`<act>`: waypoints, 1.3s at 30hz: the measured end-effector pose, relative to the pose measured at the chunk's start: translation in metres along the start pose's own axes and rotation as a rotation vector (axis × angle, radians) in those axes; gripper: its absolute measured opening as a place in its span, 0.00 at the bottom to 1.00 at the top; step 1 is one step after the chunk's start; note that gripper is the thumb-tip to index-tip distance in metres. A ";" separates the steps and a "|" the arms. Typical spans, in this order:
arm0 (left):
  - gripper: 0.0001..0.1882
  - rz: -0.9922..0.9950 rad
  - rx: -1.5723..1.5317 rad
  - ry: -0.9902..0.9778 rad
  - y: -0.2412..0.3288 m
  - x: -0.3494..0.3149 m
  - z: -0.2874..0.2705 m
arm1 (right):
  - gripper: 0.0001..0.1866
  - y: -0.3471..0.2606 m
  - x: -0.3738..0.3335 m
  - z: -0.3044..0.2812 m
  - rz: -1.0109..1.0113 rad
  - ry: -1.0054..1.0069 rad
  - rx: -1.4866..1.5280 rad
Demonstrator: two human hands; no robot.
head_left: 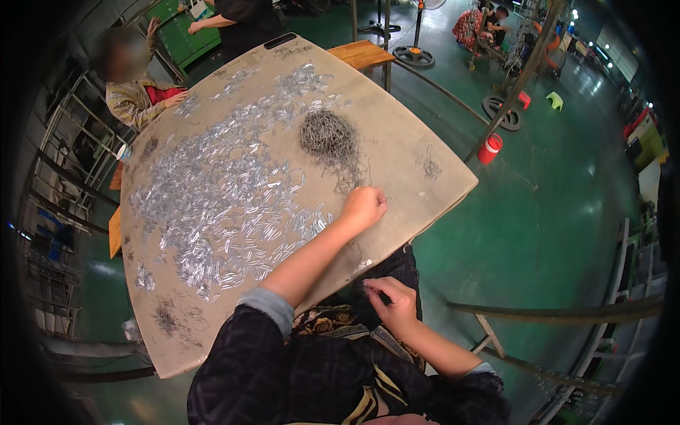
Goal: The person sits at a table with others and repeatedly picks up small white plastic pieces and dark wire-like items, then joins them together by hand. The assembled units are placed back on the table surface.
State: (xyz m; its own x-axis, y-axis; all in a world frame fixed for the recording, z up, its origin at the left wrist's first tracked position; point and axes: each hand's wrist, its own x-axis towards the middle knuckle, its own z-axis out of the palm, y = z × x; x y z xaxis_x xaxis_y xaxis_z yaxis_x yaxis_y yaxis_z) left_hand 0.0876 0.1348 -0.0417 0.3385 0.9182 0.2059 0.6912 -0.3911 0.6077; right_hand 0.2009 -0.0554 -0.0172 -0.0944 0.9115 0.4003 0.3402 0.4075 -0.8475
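Note:
My left hand (364, 208) is over the tabletop near its right-hand edge, fingers curled closed; what they hold, if anything, is hidden. Just beyond it, thin dark wire pieces (348, 178) trail down from a tangled heap of wire pieces (327, 136). Lower and to the right, my right hand (394, 300) hovers over my lap beside the table's edge. Its thumb and fingers are pinched together, and whatever is at the tips is too small to name. Left of my left forearm, many shiny, narrow silvery strips (219, 191) lie spread across the brown table (418, 127).
Another person (138, 99) in a checked shirt is at the table's far left, a hand on its edge. Smaller wire clusters (170, 319) lie near the left corner. A wooden stool (361, 54) stands past the far edge; a red bucket (489, 149) is on the green floor.

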 end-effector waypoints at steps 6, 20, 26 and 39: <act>0.03 -0.105 -0.785 -0.179 0.029 -0.131 -0.073 | 0.11 -0.005 -0.001 0.003 0.073 -0.024 0.053; 0.05 -0.036 -0.579 0.032 0.032 -0.176 -0.068 | 0.18 -0.007 0.004 0.017 0.067 -0.054 0.085; 0.05 -0.016 -0.485 0.072 0.034 -0.182 -0.066 | 0.19 -0.002 0.000 0.018 0.072 -0.048 0.032; 0.04 -0.027 -0.685 0.082 0.032 -0.183 -0.063 | 0.19 -0.005 0.002 0.017 0.117 -0.079 0.068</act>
State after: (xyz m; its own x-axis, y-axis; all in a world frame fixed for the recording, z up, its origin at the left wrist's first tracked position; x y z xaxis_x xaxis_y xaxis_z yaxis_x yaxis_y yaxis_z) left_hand 0.0076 -0.0416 -0.0110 0.2590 0.9394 0.2248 0.1300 -0.2645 0.9556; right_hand 0.1831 -0.0542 -0.0183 -0.1318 0.9534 0.2714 0.2890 0.2989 -0.9095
